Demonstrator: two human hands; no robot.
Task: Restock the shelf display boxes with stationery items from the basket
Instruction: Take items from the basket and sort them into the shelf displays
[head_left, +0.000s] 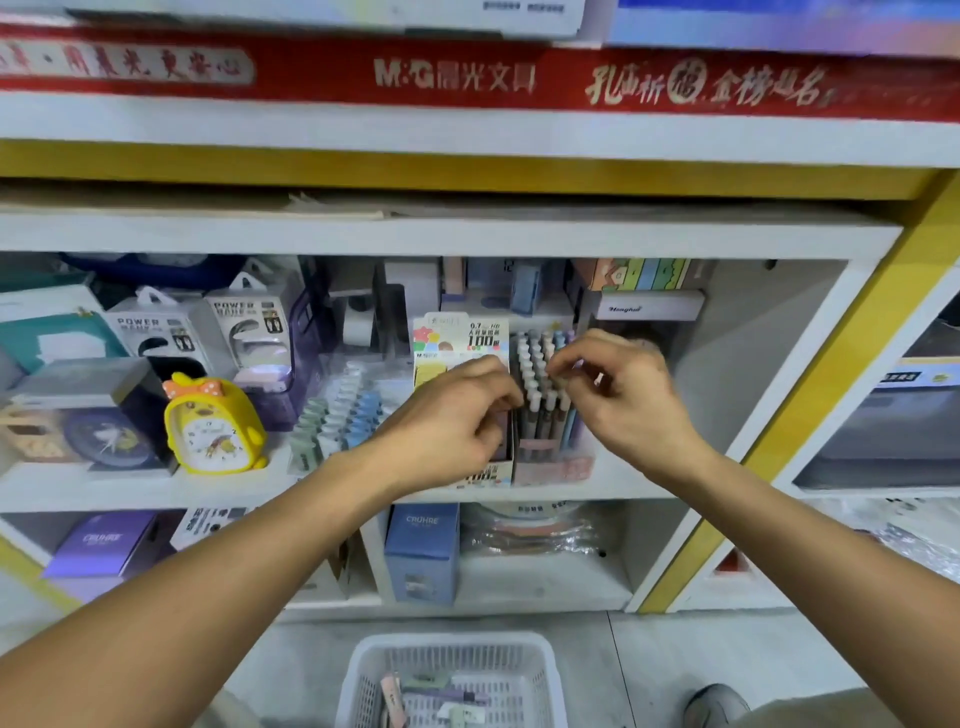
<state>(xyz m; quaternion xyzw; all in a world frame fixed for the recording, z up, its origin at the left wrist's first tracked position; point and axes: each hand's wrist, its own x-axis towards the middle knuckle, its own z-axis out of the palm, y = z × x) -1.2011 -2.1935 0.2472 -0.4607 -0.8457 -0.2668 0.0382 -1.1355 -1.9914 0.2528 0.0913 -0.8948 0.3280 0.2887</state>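
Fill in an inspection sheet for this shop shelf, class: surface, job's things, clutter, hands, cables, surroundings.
Surface: white shelf, crowded with goods.
Job's things: pen box full of upright pens; lead box to its left; white basket on the floor below, a few items left in it.
Clutter: yellow clock, power-bank packs, blue box on the lower shelf.
Hands: left hand curled at the lead box; right hand pinching at the pen tops; exact hold unclear.
Cables: nothing seen.
Surroundings: red banner above, yellow frame at right, shoe on the floor.
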